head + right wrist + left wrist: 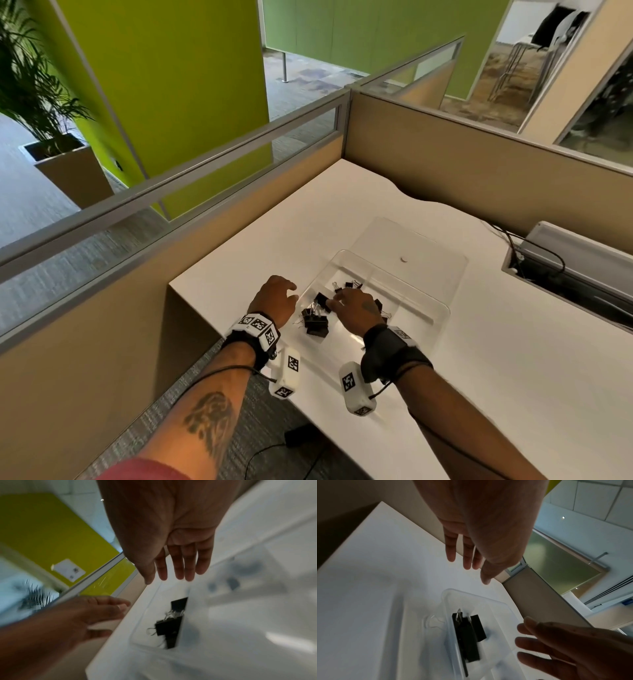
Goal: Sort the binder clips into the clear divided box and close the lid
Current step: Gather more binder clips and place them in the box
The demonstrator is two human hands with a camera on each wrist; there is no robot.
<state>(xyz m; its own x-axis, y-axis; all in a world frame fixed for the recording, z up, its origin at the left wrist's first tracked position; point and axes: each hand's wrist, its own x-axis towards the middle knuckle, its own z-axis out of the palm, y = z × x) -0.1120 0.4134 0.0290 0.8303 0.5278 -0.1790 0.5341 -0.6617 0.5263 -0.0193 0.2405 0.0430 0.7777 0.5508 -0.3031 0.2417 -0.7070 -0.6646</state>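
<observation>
A white desk (513, 377) is filling the lower right of the head view, its left edge running diagonally from the frame's centre down toward the bottom, tan partition walls (445, 150) standing along its upper edges. A wide stretch of bare desktop is lying to the right of the work area. A cable tray (575, 263) is sitting at the right edge.

The clear divided box (435, 301) is lying open in the centre, close to the desk's left edge, its lid (428, 250) spreading flat toward the upper right. Black binder clips (315, 322) are lying in the compartment nearest the left edge, with smaller ones (352, 284) further up; the box's right part is showing bare.

The left hand (275, 301) is hovering just left of the box, over the desk's edge strip, fingers (465, 555) hanging loose and slightly apart, holding nothing. The right hand (359, 308) is hovering over the middle of the box, fingers (180, 566) straight, close together, holding nothing in the wrist view.
</observation>
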